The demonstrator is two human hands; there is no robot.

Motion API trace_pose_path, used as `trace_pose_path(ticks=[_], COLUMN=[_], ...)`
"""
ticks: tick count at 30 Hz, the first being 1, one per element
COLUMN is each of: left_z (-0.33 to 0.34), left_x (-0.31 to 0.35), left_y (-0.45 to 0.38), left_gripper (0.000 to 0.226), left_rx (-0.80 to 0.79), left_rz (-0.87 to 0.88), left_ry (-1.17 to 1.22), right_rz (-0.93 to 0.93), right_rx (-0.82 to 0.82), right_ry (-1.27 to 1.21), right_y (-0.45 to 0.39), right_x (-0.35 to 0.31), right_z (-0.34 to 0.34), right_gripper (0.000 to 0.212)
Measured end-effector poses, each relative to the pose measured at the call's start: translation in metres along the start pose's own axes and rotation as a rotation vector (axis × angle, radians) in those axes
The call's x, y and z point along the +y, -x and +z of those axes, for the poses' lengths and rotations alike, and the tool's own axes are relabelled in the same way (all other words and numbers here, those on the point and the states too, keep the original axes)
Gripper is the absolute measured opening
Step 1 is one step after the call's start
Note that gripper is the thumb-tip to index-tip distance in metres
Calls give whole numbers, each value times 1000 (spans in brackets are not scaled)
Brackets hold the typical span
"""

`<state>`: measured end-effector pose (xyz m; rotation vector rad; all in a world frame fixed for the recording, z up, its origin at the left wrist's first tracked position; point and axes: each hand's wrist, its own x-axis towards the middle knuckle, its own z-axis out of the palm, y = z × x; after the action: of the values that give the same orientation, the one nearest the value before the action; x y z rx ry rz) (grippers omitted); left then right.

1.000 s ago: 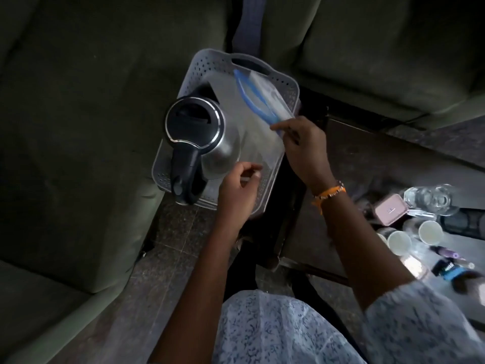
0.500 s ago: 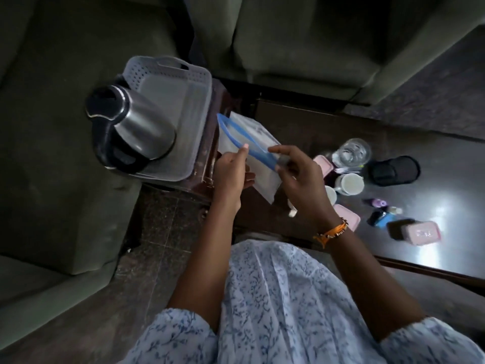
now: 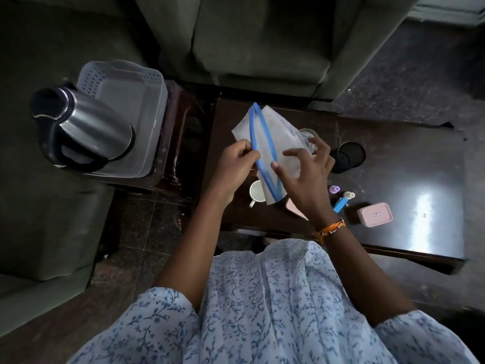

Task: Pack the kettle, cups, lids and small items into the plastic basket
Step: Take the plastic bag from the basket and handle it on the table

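A clear zip bag (image 3: 278, 143) with a blue seal strip is held up over the dark table (image 3: 393, 158), its mouth pulled apart between the two hands. The left hand (image 3: 236, 164) has thumb and fingers closed on one blue lip, while the right hand (image 3: 304, 174) presses its thumb on the other lip with the remaining fingers spread loosely over the bag's face. Whether anything lies inside the bag cannot be made out through the cloudy plastic. Under the bag, a white cup (image 3: 256, 191) shows only in part, and a pink lid (image 3: 295, 210) is mostly covered by the right wrist. A glass (image 3: 307, 136) behind the bag is largely hidden. Farther right on the table stand a black round holder (image 3: 349, 156), a small purple-capped bottle (image 3: 334, 189), a white-capped bottle (image 3: 349, 195) beside a blue item too small to identify, and a pink box (image 3: 375, 214). Off to the left, the plastic basket (image 3: 123, 82) rests on a dark wooden stand (image 3: 178, 143), with the steel kettle (image 3: 86, 124) inside it at the near end, its handle in shadow. An orange wristband (image 3: 332, 229) circles the right wrist.
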<state>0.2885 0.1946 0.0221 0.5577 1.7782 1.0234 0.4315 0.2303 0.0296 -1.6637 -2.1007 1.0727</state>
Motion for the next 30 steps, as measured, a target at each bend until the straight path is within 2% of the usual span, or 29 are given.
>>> trace_pose_path(ticks=[4, 9, 14, 20, 25, 28, 30], left_z=[5, 8, 13, 19, 25, 34, 39], left_x=[-5, -11, -20, -22, -16, -14, -14], left_y=[6, 14, 16, 15, 15, 15, 15], left_gripper=[13, 11, 12, 12, 23, 21, 19], left_rx=[-65, -145, 2, 193, 63, -33, -70], left_rz=[24, 2, -78, -92, 20, 78, 112], left_ry=[-66, -48, -93, -145, -150, -161, -188], right_rz=[-49, -57, -85, -141, -194, -348, -355], right_rx=[-22, -123, -90, 29, 139, 87, -24], right_ry=[84, 19, 43, 235, 444, 446, 414], right_y=[-7, -11, -7, -6, -5, -2, -2], right_x=[5, 9, 13, 25, 28, 27, 26], right_z=[0, 4, -1, -8, -14, -15, -13], right_gripper=[36, 22, 13, 26, 42, 30, 20])
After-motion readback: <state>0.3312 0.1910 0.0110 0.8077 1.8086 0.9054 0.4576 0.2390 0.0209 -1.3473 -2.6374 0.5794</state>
